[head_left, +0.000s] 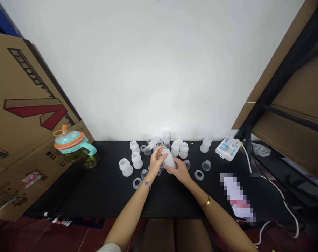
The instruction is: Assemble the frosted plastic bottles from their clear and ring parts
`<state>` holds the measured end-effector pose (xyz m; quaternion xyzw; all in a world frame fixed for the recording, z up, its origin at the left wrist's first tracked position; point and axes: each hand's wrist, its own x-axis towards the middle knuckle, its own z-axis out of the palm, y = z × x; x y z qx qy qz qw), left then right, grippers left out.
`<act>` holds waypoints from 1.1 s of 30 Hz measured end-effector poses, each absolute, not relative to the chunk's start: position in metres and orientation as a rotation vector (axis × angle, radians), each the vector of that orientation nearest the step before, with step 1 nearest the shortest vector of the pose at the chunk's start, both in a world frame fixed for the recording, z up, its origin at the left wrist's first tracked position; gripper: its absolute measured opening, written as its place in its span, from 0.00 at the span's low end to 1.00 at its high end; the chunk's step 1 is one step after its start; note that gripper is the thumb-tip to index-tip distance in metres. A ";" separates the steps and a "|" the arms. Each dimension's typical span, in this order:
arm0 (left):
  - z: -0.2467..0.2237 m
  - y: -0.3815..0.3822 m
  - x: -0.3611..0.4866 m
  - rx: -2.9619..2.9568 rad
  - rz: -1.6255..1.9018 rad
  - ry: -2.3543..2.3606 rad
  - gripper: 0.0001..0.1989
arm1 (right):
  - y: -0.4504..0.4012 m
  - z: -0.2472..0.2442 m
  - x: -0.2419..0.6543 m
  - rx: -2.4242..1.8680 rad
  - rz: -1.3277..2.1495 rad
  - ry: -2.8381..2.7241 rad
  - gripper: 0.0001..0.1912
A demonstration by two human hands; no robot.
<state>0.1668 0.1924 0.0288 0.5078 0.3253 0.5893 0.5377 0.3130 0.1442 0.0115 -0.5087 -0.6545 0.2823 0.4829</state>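
Note:
Over the middle of the black table, a whitish baby bottle point(169, 161) is held tilted between both hands. My left hand point(155, 160) has its fingers closed around the neck end. Lower down, my right hand point(181, 170) grips the bottle's body near its base. Open bottles without tops stand to the left, one of them a white bottle point(126, 168). Behind the hands are more bottles, such as a white bottle point(183, 150). Clear dome caps point(206, 165) and collar rings point(199, 175) lie around, some partly hidden by my hands.
A large teal-lidded jug point(75, 148) stands at left beside a cardboard box point(25, 105). On the right are a bottle with a clear top point(206, 144), a white power strip point(228, 148), a blurred phone point(237, 196) and a white cable point(282, 196). A white wall point(159, 77) rises behind.

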 end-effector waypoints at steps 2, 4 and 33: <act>0.029 0.192 0.166 1.206 1.390 0.755 0.25 | 0.145 0.011 0.313 -1.249 0.686 -1.594 0.22; 0.029 0.192 0.165 1.202 1.382 0.746 0.25 | 0.145 0.010 0.313 -1.254 0.686 -1.589 0.23; 0.031 0.190 0.163 1.221 1.381 0.740 0.24 | 0.144 0.011 0.314 -1.258 0.653 -1.597 0.23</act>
